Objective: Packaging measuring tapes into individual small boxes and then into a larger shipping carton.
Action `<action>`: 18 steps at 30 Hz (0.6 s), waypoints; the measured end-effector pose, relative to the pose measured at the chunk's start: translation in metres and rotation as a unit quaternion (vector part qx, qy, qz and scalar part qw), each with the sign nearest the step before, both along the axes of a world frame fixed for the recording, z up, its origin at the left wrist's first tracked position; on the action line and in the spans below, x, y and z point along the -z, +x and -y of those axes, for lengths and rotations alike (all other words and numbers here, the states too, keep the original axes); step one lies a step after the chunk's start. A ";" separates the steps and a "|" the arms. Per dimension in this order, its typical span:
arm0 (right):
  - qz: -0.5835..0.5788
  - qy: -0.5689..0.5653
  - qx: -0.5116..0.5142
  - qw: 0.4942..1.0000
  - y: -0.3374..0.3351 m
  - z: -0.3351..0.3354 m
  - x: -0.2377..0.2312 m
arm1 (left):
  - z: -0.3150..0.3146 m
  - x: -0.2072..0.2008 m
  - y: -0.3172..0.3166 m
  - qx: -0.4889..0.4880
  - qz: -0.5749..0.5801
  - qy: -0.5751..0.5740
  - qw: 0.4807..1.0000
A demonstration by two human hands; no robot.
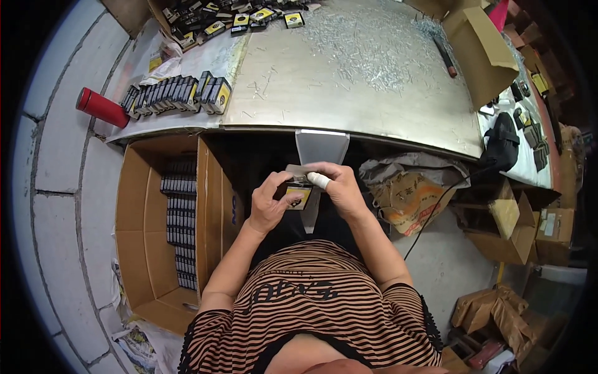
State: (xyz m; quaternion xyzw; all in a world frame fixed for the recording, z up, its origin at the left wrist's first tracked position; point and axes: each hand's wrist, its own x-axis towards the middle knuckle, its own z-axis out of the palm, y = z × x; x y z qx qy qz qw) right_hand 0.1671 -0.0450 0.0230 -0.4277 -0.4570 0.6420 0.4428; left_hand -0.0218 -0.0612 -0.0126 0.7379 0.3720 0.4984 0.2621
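Both hands meet in front of my body, below the table's front edge. My left hand (271, 201) is closed round a small black and yellow box (298, 196), with the thumb across its face. At the box's upper end, my right hand (336, 186) pinches a pale flap (299, 169), which looks like the lid. White tape wraps one digit of the right hand. What lies inside the box is hidden by my fingers.
A metal-topped table (274, 100) carries scattered small nails (374, 56), a row of boxes (168, 93) and a box heap (243, 19). A red flask (103, 107) lies at left. Below stands a carton (140, 249) with packed boxes; a paper sack (411, 196) sits right.
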 end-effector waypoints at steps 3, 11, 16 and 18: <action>0.112 0.044 -0.042 0.992 0.025 -0.011 -0.011 | 0.006 -0.005 -0.003 0.006 0.080 -0.112 0.990; 0.502 0.261 0.149 0.811 0.081 -0.064 -0.022 | -0.015 -0.025 -0.003 -0.040 0.235 -0.216 0.947; 0.379 0.248 0.131 0.882 0.079 -0.073 -0.028 | -0.020 -0.017 -0.001 -0.047 0.248 -0.237 0.938; 0.373 0.219 0.139 0.891 0.082 -0.072 -0.019 | -0.019 -0.016 0.005 -0.048 0.220 -0.224 0.948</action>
